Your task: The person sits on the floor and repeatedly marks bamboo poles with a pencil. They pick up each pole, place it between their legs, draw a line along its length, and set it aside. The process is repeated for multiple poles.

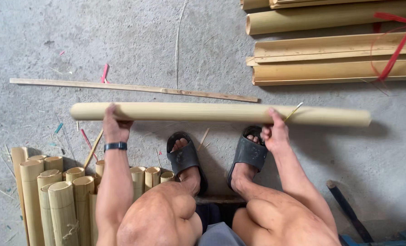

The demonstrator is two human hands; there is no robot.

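Bundle of cut bamboo sections (52,196): lower left, on concrete floor (166,41). Left hand (115,125): grasping long bamboo pole (203,112), held level above sandalled feet (216,157). Right hand (275,132): gripping same pole. Thin strip (134,88): just beyond. Split bamboo stack (335,59): upper right; bare floor between.
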